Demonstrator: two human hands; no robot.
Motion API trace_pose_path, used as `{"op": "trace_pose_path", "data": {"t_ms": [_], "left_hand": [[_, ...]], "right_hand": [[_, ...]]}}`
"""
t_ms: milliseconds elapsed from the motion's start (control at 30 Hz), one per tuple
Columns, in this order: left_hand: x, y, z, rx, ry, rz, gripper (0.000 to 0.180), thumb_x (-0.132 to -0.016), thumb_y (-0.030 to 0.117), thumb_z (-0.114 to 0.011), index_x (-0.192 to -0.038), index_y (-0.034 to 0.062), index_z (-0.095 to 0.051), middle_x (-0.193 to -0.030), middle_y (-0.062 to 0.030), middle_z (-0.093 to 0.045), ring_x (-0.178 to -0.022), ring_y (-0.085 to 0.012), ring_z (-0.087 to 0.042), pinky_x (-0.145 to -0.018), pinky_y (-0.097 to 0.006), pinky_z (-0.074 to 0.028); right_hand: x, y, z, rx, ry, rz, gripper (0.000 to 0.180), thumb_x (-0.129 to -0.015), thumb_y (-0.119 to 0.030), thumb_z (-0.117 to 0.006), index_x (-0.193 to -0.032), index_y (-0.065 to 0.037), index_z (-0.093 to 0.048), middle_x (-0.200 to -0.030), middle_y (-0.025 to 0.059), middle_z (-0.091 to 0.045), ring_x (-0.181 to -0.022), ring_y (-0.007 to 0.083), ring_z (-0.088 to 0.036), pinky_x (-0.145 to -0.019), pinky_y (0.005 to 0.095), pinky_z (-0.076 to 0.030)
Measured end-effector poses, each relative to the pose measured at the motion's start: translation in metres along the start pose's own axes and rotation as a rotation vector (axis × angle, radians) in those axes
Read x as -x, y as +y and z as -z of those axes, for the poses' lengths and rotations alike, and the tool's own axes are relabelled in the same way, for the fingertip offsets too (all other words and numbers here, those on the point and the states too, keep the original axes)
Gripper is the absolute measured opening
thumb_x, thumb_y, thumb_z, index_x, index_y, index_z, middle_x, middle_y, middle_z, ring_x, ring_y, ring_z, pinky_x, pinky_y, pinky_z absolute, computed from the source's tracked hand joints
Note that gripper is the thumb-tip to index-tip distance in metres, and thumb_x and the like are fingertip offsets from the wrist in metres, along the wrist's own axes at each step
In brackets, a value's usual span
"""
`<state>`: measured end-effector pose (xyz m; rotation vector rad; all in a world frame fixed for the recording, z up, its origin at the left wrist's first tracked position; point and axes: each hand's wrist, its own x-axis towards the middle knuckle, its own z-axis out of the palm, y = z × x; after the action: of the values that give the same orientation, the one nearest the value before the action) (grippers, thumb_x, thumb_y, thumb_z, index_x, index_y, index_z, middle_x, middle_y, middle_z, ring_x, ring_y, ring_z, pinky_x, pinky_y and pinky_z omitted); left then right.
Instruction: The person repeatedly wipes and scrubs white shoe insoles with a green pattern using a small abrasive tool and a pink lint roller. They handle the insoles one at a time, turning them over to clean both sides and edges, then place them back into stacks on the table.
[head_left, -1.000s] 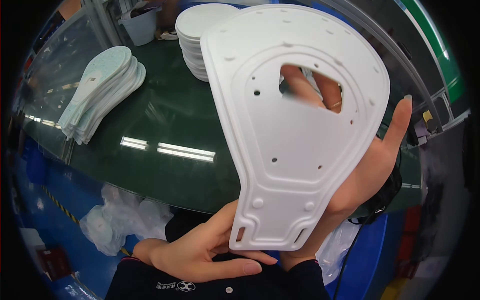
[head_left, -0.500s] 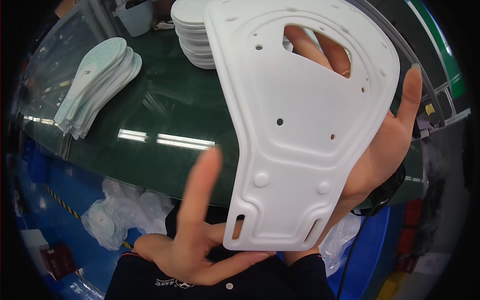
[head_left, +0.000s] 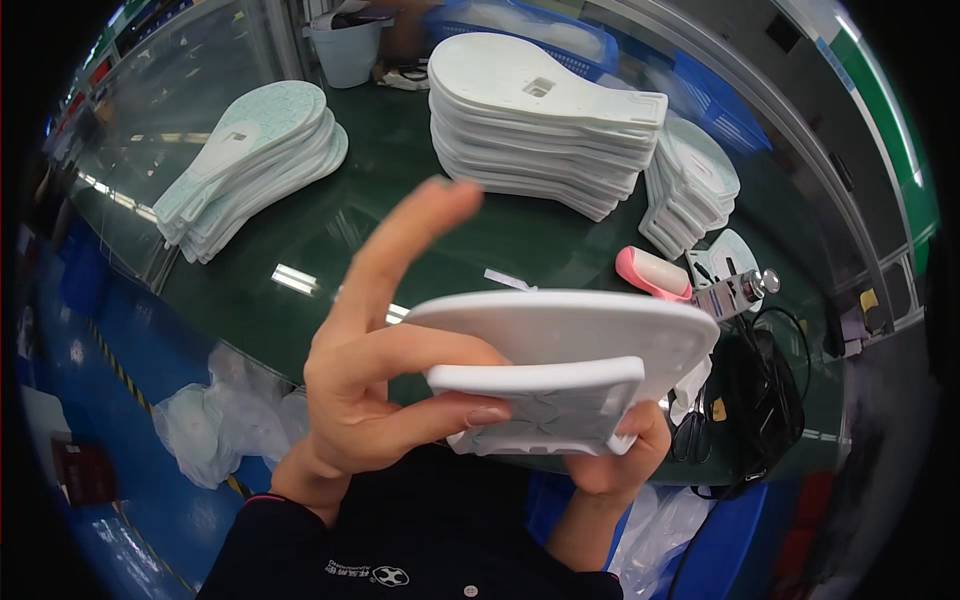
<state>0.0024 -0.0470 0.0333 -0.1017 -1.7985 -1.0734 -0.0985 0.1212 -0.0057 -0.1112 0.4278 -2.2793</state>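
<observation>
A white moulded plastic panel (head_left: 600,322), paddle-shaped, is tilted nearly edge-on in front of me, its narrow end toward me. My left hand (head_left: 365,385) pinches that narrow end at its left side between thumb and bent finger, the index finger raised off it. Around the right corner of the same end, my right hand (head_left: 632,450) is closed, partly hidden behind the panel. Beyond them on the dark green table (head_left: 400,250) stands a tall stack of similar white panels (head_left: 540,130). Pale green patterned panels (head_left: 265,140) are piled at the left.
A smaller panel stack (head_left: 695,180) sits right of the tall one. Nearby are a pink-and-white roller (head_left: 655,275), a metal-topped bottle (head_left: 735,295), scissors (head_left: 690,435) and a black bag (head_left: 755,400). Blue baskets (head_left: 530,35) and a pale bin (head_left: 345,52) stand behind.
The panel has tipped from facing me to nearly edge-on and come lower. My right hand has moved from behind its wide part to the near corner. My left hand now pinches the narrow end.
</observation>
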Motion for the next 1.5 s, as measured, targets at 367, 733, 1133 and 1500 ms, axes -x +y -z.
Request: {"op": "trace_pose_path", "data": {"t_ms": [367,733,1133,1500], "left_hand": [[-0.004,0.026,0.012,-0.09,-0.362,0.013,0.011,-0.081,0.015,-0.056,-0.08,0.0101,-0.066,-0.086,-0.0099,-0.062,-0.08,-0.0207,-0.063,-0.099,-0.054,-0.026],[-0.003,0.028,0.027,-0.2,-0.568,-0.089,0.01,-0.08,0.012,-0.056,-0.083,0.0119,-0.065,-0.097,-0.0101,-0.06,-0.09,-0.0199,-0.061,-0.103,-0.057,-0.013],[0.014,0.009,0.001,-0.313,-0.212,-0.034,0.011,-0.068,0.021,-0.068,-0.068,0.011,-0.064,-0.071,-0.0079,-0.063,-0.067,-0.0199,-0.064,-0.096,-0.054,-0.032],[0.013,0.007,0.002,-0.316,-0.258,0.013,0.021,-0.058,0.024,-0.074,-0.072,0.009,-0.067,-0.072,-0.0084,-0.064,-0.069,-0.021,-0.064,-0.094,-0.051,-0.035]], "right_hand": [[-0.007,-0.009,0.004,1.03,-0.065,0.768,0.081,-0.072,-0.033,-0.062,-0.134,-0.001,-0.02,-0.12,0.0245,-0.044,-0.117,0.0358,-0.04,-0.098,0.0487,-0.03],[-0.014,-0.008,-0.034,1.656,-0.471,1.079,0.098,-0.063,-0.062,-0.059,-0.129,0.002,-0.026,-0.109,0.0168,-0.053,-0.117,0.0396,-0.038,-0.099,0.0495,-0.03],[-0.004,-0.07,0.073,2.22,0.703,0.795,0.038,-0.077,-0.014,-0.063,-0.111,0.0,-0.052,-0.116,0.0145,-0.049,-0.11,0.0288,-0.043,-0.093,0.0377,-0.033],[0.022,-0.071,0.065,2.222,0.751,0.24,0.031,-0.069,-0.013,-0.069,-0.094,-0.002,-0.055,-0.085,0.0084,-0.052,-0.069,0.0191,-0.049,-0.067,0.0326,-0.042]]}}
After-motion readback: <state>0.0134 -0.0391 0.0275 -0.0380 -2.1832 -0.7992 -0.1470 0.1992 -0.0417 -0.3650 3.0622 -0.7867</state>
